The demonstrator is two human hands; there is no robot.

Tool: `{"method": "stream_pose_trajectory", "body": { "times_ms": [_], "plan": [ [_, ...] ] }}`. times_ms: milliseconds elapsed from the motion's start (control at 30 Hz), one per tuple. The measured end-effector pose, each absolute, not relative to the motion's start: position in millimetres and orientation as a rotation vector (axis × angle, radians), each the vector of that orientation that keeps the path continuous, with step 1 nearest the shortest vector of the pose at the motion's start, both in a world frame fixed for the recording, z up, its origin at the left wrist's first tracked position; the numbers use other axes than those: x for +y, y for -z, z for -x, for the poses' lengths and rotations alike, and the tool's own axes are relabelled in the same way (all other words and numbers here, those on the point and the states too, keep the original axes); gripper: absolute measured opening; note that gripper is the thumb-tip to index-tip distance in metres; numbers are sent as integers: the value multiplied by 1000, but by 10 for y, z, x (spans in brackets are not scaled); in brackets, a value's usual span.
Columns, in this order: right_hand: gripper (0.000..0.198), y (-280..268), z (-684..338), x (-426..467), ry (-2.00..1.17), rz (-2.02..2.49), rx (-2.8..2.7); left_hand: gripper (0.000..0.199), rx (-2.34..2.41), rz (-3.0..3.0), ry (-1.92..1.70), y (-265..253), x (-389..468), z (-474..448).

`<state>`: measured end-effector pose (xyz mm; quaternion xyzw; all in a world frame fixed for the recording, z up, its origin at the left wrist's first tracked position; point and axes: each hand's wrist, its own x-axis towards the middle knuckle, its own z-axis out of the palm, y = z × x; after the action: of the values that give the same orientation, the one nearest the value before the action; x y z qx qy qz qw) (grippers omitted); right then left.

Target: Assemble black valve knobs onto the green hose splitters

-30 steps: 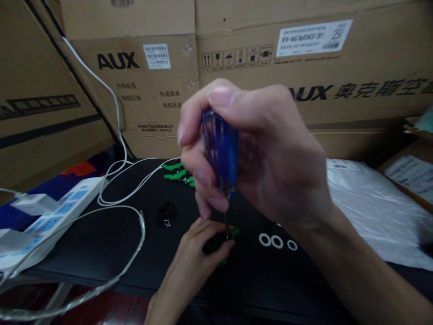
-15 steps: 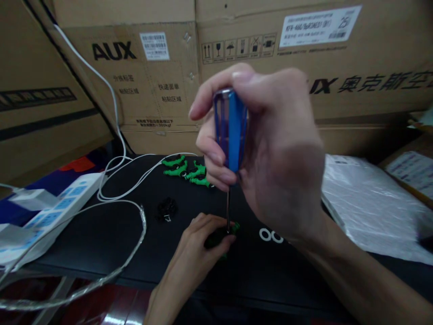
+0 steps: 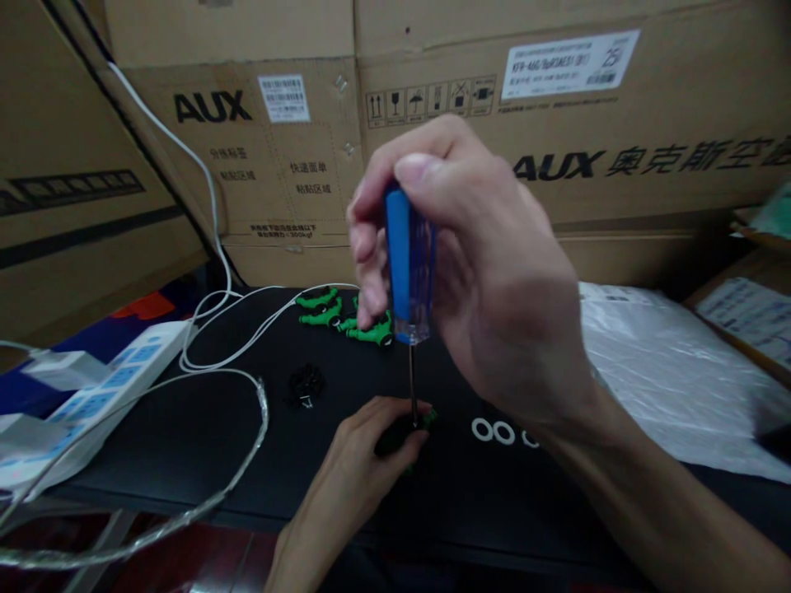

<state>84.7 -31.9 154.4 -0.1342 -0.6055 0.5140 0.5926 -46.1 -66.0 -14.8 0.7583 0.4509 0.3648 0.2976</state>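
Note:
My right hand (image 3: 494,255) is closed on the blue and clear handle of a screwdriver (image 3: 408,263), thumb on top. The screwdriver stands upright, its shaft pointing down between the fingertips of my left hand (image 3: 367,449). That hand is closed on a small green and black part (image 3: 431,418) on the black table, mostly hidden by the fingers. What the tip touches is too small to tell. Beyond the hands lie several green and black parts (image 3: 371,331). A small pile of black pieces, probably screws (image 3: 306,385), sits to the left. White rings (image 3: 503,432) lie right of my left hand.
Large cardboard boxes (image 3: 297,165) stand behind the black table (image 3: 247,461). A white power strip (image 3: 105,387) and loose white cables (image 3: 213,366) occupy the left side. At the right is a plastic-wrapped white package (image 3: 667,379).
The screwdriver handle has turned, its blue side now facing left. My right fingers have loosened and shifted around the handle. My left hand keeps its hold on the green and black part.

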Motion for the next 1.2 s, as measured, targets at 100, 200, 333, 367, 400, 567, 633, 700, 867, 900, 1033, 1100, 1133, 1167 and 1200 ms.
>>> {"method": "stream_pose_trajectory", "body": {
  "times_ms": [100,200,333,367,400,567,633,700,867,900,1033,1100,1133,1167,1200],
  "plan": [
    [41,-1504,-821,-338,-1214,218,-1407,22,1185,-2003,-959,124,-651,455],
    [45,-1466,-789,-360,-1231,191,-1411,20,1183,-1985,-953,115,-644,448],
    [37,-1456,-794,-346,-1206,256,-1353,21,1194,-1968,-947,112,-649,448],
    [30,-1464,-806,-336,-1218,268,-1353,21,1197,-1968,-943,112,-652,450],
    [24,-1475,-820,-325,-1242,276,-1369,21,1205,-1967,-938,112,-655,453],
    [26,-1514,-840,-308,-1280,364,-1422,20,1233,-1966,-940,126,-663,461],
    [22,-1502,-821,-320,-1235,349,-1384,19,1234,-1959,-944,129,-664,458],
    [31,-1481,-810,-328,-1223,312,-1373,18,1235,-1955,-945,126,-665,453],
    [17,-1471,-866,-288,-1269,304,-1393,18,1227,-1941,-947,130,-662,457],
    [20,-1480,-879,-277,-1302,286,-1424,19,1224,-1937,-945,134,-662,461],
    [29,-1503,-859,-264,-1343,294,-1434,19,1228,-1932,-936,141,-666,468],
    [23,-1493,-822,-275,-1301,285,-1390,19,1228,-1935,-939,135,-669,464],
    [26,-1485,-806,-281,-1287,267,-1382,19,1226,-1938,-943,131,-669,461],
    [31,-1477,-797,-284,-1283,250,-1375,19,1224,-1941,-948,127,-669,458],
    [33,-1471,-794,-285,-1288,245,-1367,19,1224,-1943,-952,124,-668,457]
  ]
}}
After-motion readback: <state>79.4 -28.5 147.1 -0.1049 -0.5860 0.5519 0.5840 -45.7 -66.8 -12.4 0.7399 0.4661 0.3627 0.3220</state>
